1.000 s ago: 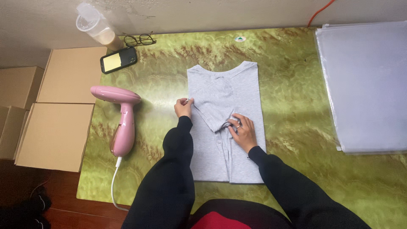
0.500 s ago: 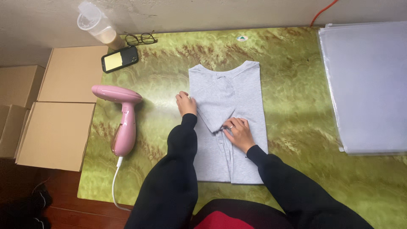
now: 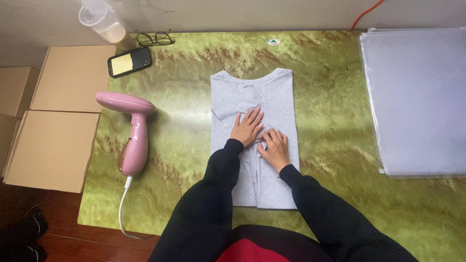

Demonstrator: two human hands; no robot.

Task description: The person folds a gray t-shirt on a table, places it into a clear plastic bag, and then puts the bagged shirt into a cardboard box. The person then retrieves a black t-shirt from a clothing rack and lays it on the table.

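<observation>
A grey shirt (image 3: 252, 92) lies on the green marbled table (image 3: 194, 63), both sides folded in to a narrow strip, neckline at the far end. My left hand (image 3: 247, 127) lies flat on the middle of the shirt, fingers spread and pointing away. My right hand (image 3: 274, 148) rests right beside it, fingers curled and pinching the folded sleeve cloth near the centre seam. Black sleeves cover both my arms.
A pink handheld steamer (image 3: 132, 131) with a white cord lies left of the shirt. A phone (image 3: 129, 62), glasses (image 3: 155, 38) and a plastic cup (image 3: 104, 22) sit at the far left. Clear plastic bags (image 3: 417, 97) are stacked at the right. Cardboard boxes (image 3: 51, 148) stand left of the table.
My left hand moved from the shirt's left edge to its middle, bringing the left side over. The right hand stayed near the centre. The shirt is now a narrower strip.
</observation>
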